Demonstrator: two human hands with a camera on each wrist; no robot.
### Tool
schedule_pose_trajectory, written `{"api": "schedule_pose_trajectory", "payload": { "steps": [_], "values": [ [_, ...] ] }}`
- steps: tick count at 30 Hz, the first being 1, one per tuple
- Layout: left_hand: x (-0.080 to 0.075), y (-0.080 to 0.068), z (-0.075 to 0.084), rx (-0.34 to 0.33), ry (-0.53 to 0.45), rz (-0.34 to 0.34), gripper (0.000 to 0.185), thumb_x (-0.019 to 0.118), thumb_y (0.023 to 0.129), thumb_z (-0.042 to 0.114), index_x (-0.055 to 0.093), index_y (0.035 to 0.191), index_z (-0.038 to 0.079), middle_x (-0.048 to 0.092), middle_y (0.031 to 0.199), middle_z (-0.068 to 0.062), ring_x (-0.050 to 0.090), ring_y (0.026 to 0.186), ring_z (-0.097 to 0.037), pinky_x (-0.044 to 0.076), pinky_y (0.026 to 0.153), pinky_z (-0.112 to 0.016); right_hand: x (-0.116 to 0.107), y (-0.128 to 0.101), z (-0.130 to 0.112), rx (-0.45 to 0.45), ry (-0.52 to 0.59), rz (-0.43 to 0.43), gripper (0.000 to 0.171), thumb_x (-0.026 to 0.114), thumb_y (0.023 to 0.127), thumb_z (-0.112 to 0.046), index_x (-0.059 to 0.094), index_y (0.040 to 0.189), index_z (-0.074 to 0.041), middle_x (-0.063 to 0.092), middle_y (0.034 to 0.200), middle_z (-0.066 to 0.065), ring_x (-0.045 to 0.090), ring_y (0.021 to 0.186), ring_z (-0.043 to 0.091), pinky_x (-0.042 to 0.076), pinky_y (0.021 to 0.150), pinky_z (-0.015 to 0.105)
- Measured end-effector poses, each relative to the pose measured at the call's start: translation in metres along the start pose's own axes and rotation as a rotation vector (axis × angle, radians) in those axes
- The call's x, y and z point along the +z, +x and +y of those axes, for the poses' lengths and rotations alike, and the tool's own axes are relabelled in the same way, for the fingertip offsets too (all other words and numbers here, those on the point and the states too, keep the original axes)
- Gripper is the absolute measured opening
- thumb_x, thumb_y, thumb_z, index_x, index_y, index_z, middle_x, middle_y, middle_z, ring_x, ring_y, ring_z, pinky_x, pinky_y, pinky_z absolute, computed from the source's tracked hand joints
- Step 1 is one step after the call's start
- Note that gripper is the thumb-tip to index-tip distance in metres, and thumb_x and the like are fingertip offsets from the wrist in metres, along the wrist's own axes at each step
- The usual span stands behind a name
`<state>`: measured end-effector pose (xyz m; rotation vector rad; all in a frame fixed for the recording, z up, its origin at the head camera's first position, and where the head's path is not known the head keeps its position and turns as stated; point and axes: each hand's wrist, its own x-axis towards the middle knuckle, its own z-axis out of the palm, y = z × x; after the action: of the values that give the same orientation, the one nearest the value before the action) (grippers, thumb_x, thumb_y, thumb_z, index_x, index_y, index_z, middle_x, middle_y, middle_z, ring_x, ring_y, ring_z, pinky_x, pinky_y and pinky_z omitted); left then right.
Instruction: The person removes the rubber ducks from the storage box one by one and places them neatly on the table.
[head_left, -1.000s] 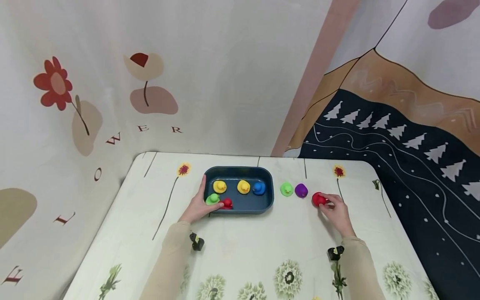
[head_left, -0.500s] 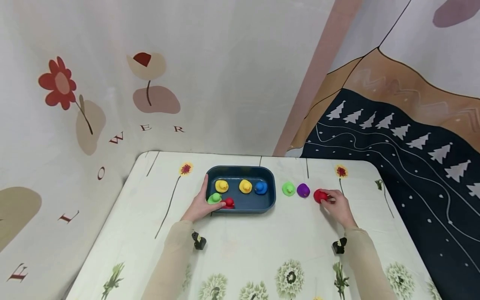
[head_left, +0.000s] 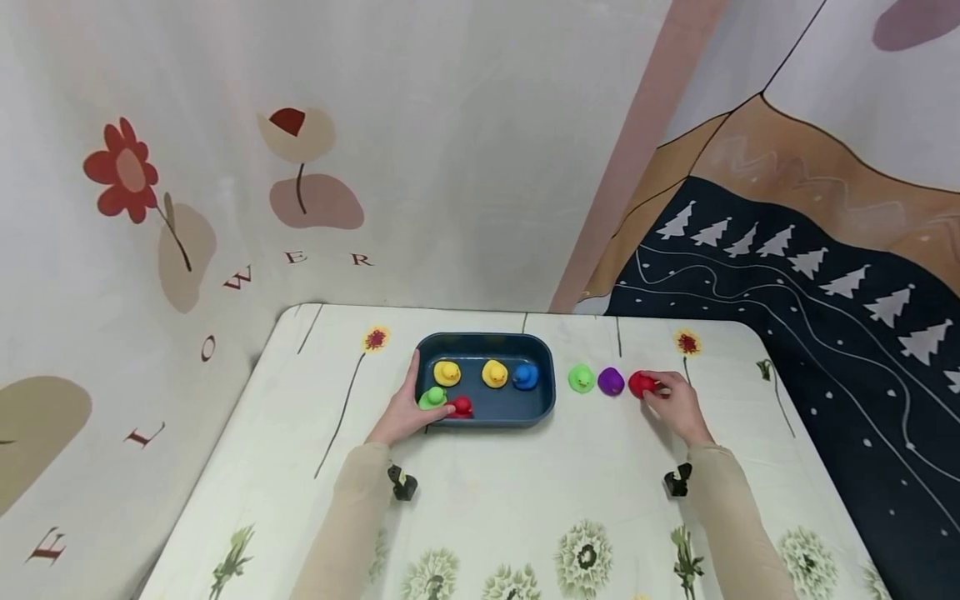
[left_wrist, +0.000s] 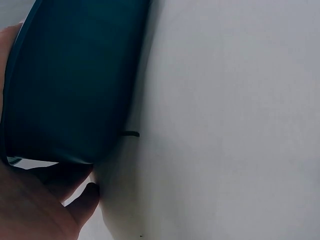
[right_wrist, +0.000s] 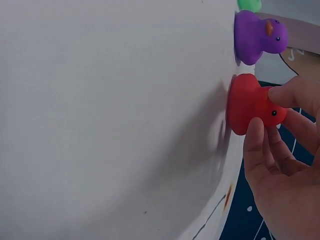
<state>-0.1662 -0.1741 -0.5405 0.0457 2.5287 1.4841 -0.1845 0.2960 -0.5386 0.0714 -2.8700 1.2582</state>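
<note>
My left hand (head_left: pixel 401 414) grips the left end of a dark blue tray (head_left: pixel 517 420), with its thumb over the front rim. Inside the tray lie two yellow rubber ducks, a blue duck (head_left: pixel 525 377), a green duck (head_left: pixel 432 397) and a red duck (head_left: pixel 461 407) next to the thumb. Right of the tray, my right hand (head_left: pixel 677 408) pinches another red rubber duck (right_wrist: pixel 245 105) by its head, its base down at the tabletop. In the right wrist view, a purple duck (right_wrist: pixel 248 37) sits right beside it.
A second green duck (head_left: pixel 581 378) stands between the tray and the purple duck, making a row. The floral cloth (head_left: pixel 517 483) covers the table. Patterned curtains (head_left: pixel 450 167) hang behind the table's back edge.
My right hand has brought the red duck slightly closer to the purple one. My left hand keeps its grip on the tray. The head view has shifted a little.
</note>
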Motion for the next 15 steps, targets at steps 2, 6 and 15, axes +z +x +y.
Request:
{"api": "schedule_pose_trajectory", "payload": {
  "steps": [2, 6, 15],
  "values": [
    [0.0006, 0.0001, 0.0001, -0.001, -0.001, 0.000, 0.117, 0.080, 0.078, 0.040, -0.008, 0.155, 0.030, 0.011, 0.160, -0.014, 0.019, 0.142, -0.038, 0.021, 0.110, -0.058, -0.0003, 0.0002, 0.0002, 0.009, -0.001, -0.001, 0.037, 0.059, 0.089, 0.005, 0.056, 0.126, 0.012, 0.049, 0.119, 0.031, 0.054, 0.103, 0.041, 0.049, 0.089, 0.052],
    [0.0007, -0.0004, 0.0004, -0.010, 0.004, 0.001, 0.117, 0.080, 0.079, 0.040, -0.008, 0.155, 0.030, 0.010, 0.160, -0.014, 0.018, 0.142, -0.038, 0.021, 0.110, -0.058, -0.0001, 0.0018, 0.0008, 0.037, 0.007, -0.016, 0.037, 0.059, 0.090, 0.003, 0.056, 0.127, 0.010, 0.049, 0.121, 0.029, 0.054, 0.104, 0.039, 0.050, 0.088, 0.050],
    [0.0016, 0.0006, -0.0004, -0.008, 0.012, 0.002, 0.117, 0.080, 0.079, 0.039, -0.009, 0.155, 0.030, 0.010, 0.160, -0.016, 0.018, 0.142, -0.039, 0.021, 0.110, -0.059, -0.0009, 0.0047, 0.0033, 0.051, 0.022, -0.021, 0.038, 0.058, 0.090, 0.003, 0.057, 0.127, 0.008, 0.049, 0.122, 0.028, 0.054, 0.105, 0.038, 0.049, 0.090, 0.050]
  ]
}}
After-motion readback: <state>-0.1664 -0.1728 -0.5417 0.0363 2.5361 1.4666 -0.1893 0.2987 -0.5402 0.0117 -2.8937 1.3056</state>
